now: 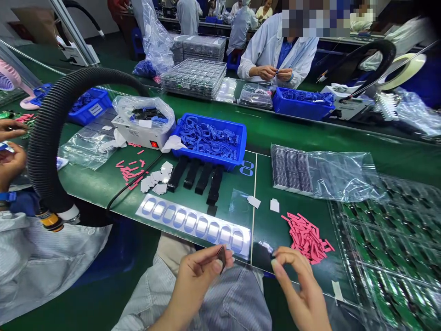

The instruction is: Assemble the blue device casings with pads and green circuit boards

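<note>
My left hand [200, 276] is low in the middle of the view, fingers pinched on a small dark flat piece [221, 257]. My right hand [298, 285] is beside it, thumb and forefinger closed at the edge of a black flat piece [262, 258] lying at the table's near edge. Just beyond my hands lies a clear strip with a row of oval stickers [193, 223]. A heap of small pink tabs [308, 236] sits right of my right hand. Several black straps [196, 177] lie side by side in front of a blue bin of blue parts [210, 138].
Trays of green circuit boards [389, 257] fill the right. A plastic bag of grey parts [324, 177] lies behind them. A black corrugated hose [48, 138] arches at left beside a co-worker's hands [10, 156]. Another person in white [275, 55] works across the table.
</note>
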### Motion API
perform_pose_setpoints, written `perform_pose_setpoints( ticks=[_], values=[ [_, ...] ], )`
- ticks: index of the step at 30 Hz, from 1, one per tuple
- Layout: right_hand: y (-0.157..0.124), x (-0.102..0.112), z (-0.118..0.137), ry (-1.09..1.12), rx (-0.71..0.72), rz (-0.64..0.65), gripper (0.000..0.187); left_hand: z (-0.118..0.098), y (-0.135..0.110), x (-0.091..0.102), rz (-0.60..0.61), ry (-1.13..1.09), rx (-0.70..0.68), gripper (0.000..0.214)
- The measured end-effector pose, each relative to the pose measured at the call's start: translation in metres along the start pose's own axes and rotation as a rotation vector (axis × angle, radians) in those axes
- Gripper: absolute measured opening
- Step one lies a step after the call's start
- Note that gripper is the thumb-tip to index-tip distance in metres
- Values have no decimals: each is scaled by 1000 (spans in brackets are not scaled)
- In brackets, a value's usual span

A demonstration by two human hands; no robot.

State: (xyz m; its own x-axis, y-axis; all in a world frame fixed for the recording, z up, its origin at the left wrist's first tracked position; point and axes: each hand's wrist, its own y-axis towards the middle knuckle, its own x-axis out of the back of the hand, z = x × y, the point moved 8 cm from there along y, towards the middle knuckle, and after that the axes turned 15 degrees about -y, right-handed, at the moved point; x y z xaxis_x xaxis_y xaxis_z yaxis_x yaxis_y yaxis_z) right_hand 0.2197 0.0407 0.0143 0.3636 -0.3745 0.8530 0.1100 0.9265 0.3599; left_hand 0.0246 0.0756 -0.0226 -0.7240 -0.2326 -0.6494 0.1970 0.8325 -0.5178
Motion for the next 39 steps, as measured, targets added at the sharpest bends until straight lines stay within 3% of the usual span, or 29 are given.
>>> perform_pose_setpoints(
  ticks=[3,5,8,11,15,19,21,24,27,31,35,39],
  values=[
    [0,-12,-21,-249,0,-23,25,-6,-1,-10,47,-6,2,37],
    [-2,-17,-23,-338,27,-67,25,-10,-3,-14,76,22,-6,42],
    [-8,-19,-1,-368,286,-108,12,-20,-7,-18,118,188,-67,47],
    [-13,-15,17,-353,487,-95,17,-35,-11,-26,202,423,-171,53],
    [1,0,19,-239,392,-124,16,-51,-12,-34,248,563,-286,70],
    [19,13,32,2,314,-121,23,-56,-9,-37,236,580,-290,86],
    [28,16,38,154,278,-85,25,-53,-8,-38,239,528,-226,93],
    [41,17,51,367,283,1,26,-43,-5,-37,239,339,-25,103],
    [52,16,69,541,380,138,32,-28,-5,-39,329,174,204,114],
    [59,16,92,682,531,323,36,-6,-11,-27,423,156,495,116],
    [57,10,98,752,550,432,36,0,-11,-13,413,185,574,96],
    [46,-4,102,741,676,449,30,3,-10,-13,500,229,568,74]
  ],
)
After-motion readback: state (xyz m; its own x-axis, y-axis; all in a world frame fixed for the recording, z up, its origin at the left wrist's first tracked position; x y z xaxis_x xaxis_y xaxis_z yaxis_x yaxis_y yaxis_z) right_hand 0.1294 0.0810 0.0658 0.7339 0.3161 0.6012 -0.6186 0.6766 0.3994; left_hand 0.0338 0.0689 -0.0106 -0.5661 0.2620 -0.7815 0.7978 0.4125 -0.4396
